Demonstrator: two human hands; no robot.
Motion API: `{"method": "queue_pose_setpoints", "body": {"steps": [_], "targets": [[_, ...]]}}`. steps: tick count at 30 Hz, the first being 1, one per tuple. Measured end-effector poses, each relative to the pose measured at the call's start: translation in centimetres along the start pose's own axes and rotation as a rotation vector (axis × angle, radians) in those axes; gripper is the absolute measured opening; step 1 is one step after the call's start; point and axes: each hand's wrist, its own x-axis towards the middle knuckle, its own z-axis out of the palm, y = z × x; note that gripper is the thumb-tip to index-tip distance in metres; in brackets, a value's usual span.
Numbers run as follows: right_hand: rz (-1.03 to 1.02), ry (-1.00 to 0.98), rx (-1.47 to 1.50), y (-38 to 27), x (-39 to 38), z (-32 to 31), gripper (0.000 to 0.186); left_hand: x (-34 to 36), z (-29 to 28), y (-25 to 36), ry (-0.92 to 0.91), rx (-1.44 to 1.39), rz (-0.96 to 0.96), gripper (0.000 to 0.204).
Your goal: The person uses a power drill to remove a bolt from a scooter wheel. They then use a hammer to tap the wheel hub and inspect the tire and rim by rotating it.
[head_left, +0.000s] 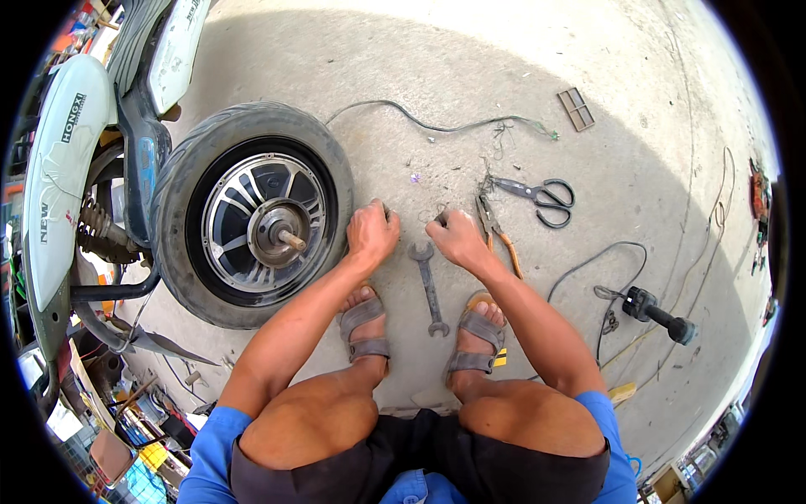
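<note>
Both my hands are raised in front of my knees, a short gap apart. My left hand is closed with the thumb side up, close to the right side of a wheel with a hub motor. My right hand is closed too, its knuckles toward the left hand. Whatever the fingers hold, if anything, is hidden or too thin to make out. Below the hands an open-ended wrench lies on the concrete between my sandals. Orange-handled pliers rest just right of my right hand, beside black-handled scissors.
A white scooter body stands at the left, next to the wheel. A dark cable runs from behind the tyre to the right. Farther right lie a small brown divided frame and a black handlebar grip with its cord.
</note>
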Motion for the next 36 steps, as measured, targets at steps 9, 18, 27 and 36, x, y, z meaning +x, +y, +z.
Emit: {"method": "queue_pose_setpoints", "body": {"steps": [9,18,27,36], "targets": [[-0.018,-0.119,0.255,1.2,-2.6,0.5,0.037,-0.1,-0.8,1.0,-0.071,0.141,-0.008,0.033],[0.052,-0.427,0.972,3.1,-3.6,-0.5,0.028,-1.4,-0.9,2.3,-0.121,-0.147,0.135,0.026],[0.207,-0.356,1.069,3.1,-5.7,0.1,0.045,-7.2,-1.4,6.0,-0.159,-0.145,0.509,0.021],[0.084,0.030,0.562,5.9,-5.3,-2.3,0.045,-9.6,-1.3,5.0,-0.312,-0.220,0.511,0.030]]}}
